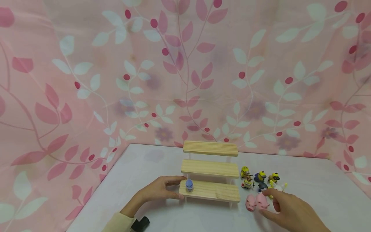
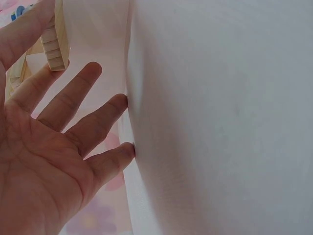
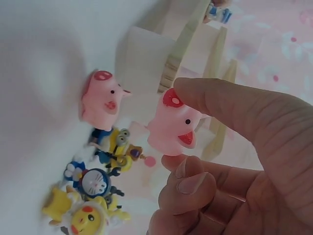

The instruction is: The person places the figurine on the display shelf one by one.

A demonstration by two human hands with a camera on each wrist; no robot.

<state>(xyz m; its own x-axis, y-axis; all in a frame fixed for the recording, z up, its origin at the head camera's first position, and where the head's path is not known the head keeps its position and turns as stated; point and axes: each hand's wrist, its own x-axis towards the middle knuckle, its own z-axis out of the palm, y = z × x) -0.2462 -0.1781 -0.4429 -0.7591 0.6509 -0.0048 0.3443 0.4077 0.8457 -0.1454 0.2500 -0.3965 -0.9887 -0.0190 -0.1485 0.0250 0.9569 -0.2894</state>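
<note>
A three-step wooden display shelf (image 1: 210, 190) stands on the table. My left hand (image 1: 160, 190) is at the left end of its lowest board, thumb at the front corner and index finger behind; the other fingers are spread, the lower ones reaching the tabletop in the left wrist view. A small blue-capped figurine (image 1: 189, 185) stands on that board near its left end. To the right of the shelf, my right hand (image 1: 291, 207) pinches a pink pig figurine (image 3: 168, 129) between thumb and index finger. A second pink pig (image 3: 101, 100) stands close beside it.
Behind the pigs several small figurines are grouped, among them a yellow Minion (image 1: 244, 171), a dark blue Doraemon-like one (image 1: 262, 187) and a yellow-and-white Pikachu-like one (image 3: 88, 220). A pink floral cloth (image 1: 185, 80) hangs behind the white tabletop (image 1: 162, 161).
</note>
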